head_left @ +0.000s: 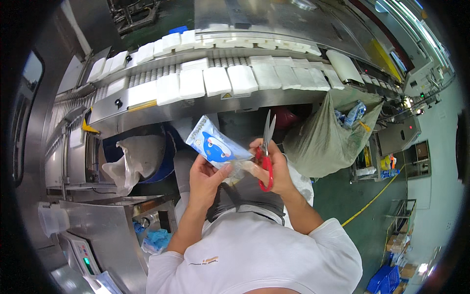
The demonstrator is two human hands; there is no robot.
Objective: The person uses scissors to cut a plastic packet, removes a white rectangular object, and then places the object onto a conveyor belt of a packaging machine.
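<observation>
A pouch of soft plastic (215,147), light blue with a cartoon whale-like figure, is in front of me, tilted to the left. My left hand (205,179) grips its lower end, thumb on the front and fingers behind. Red-handled scissors (268,164) hang in my right hand (276,171), blades pointing up and slightly parted. That hand's thumb and fingers also reach the pouch's right lower corner, where clear crumpled film shows. What the pouch contains cannot be made out.
Beyond my hands runs a metal roller conveyor (171,105) carrying rows of white folded stacks (217,82). A large greyish sack (318,142) with blue packets hangs at right. To the left stand a blue bin with a white liner (137,157) and a steel cabinet (98,225).
</observation>
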